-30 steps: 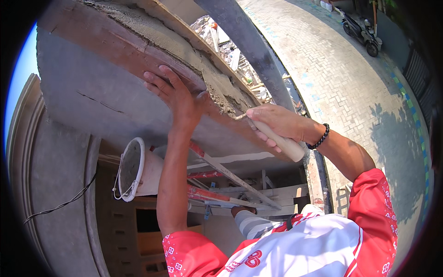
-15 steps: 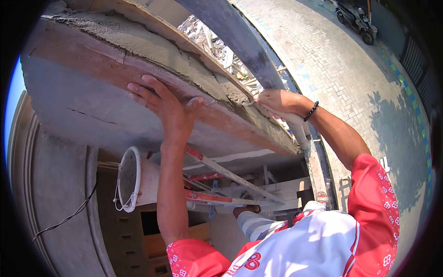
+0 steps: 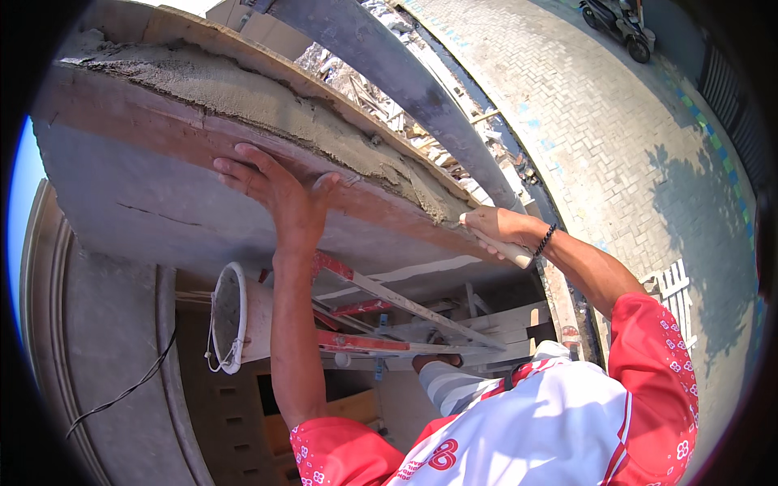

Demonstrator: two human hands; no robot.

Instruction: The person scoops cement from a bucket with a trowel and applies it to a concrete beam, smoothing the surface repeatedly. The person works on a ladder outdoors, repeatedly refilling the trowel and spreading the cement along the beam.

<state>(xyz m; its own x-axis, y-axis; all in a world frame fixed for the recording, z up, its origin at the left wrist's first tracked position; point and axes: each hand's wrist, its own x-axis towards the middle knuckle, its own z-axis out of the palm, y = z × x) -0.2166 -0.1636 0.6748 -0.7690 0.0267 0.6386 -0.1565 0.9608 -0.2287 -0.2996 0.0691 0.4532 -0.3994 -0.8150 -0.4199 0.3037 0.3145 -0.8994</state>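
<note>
A strip of wet grey mortar [image 3: 243, 101] lies along the top of a raised ledge, between a near wooden board [image 3: 154, 117] and a far wooden board [image 3: 235, 40]. My left hand [image 3: 288, 202] rests on the near board's face, fingers spread and holding nothing. Closed around the pale handle of a trowel [image 3: 512, 254], my right hand [image 3: 504, 227] is at the right part of the ledge. Only a bit of the trowel's blade shows, at the mortar's edge; the rest is hidden.
Below my left forearm a white bucket [image 3: 247, 324] hangs beside a red and white ladder [image 3: 365, 343]. A thick grey pipe [image 3: 389, 73] slants behind the ledge. Rubble, a paved lane [image 3: 567, 113] and a parked motorbike [image 3: 620, 28] lie beyond. A black cable [image 3: 134, 379] hangs at left.
My right hand and the trowel have moved nearer to me and slightly right along the ledge. My left hand stays on the near board. The whole view has shifted slightly.
</note>
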